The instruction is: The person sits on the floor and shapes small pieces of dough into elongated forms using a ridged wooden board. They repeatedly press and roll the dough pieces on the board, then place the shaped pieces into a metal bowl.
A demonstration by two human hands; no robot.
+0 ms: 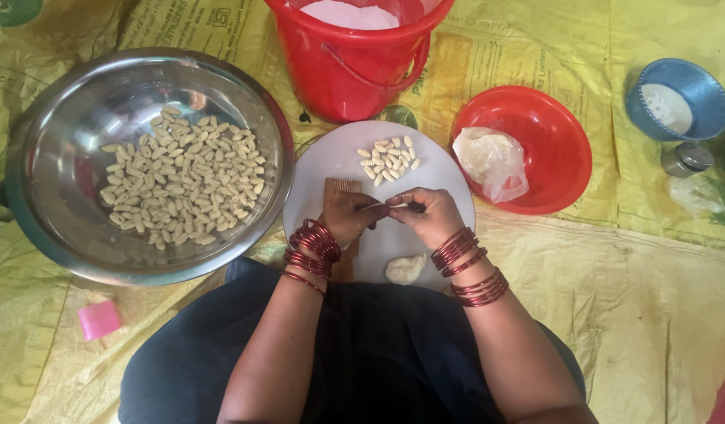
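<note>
My lap, in dark cloth, fills the bottom of the view, with both forearms reaching forward from it. Each wrist carries a stack of dark red bangles (314, 247).

My left hand (348, 213) and right hand (429, 213) meet over a round white plate (433, 169). Between them they pinch a thin strand of dough (384, 206), the fingers of both hands closed narrowly on its ends. The strand hangs just above the plate's middle.

Under the left hand lies a small ribbed wooden board (340, 187), partly hidden by the hand and wrist. Near the plate's front edge sits a pale lump of dough (405, 268), close to my right wrist but not touching it. At the far side of the plate rests a small heap of shaped dough pieces (389, 159).

Left of the plate stands a large steel bowl (56, 141), its rim touching or overlapping the plate's edge; many more shaped pieces (182, 177) lie in it. Beyond the plate is a red bucket (354, 63). To the right is a red bowl (562, 137) holding a crumpled clear plastic bag (492, 161); further right a blue bowl (704, 90) and a small steel container (686, 159). All rests on yellow sheeting (661, 290) on the floor. A pink scrap (100, 319) lies near my left knee.
</note>
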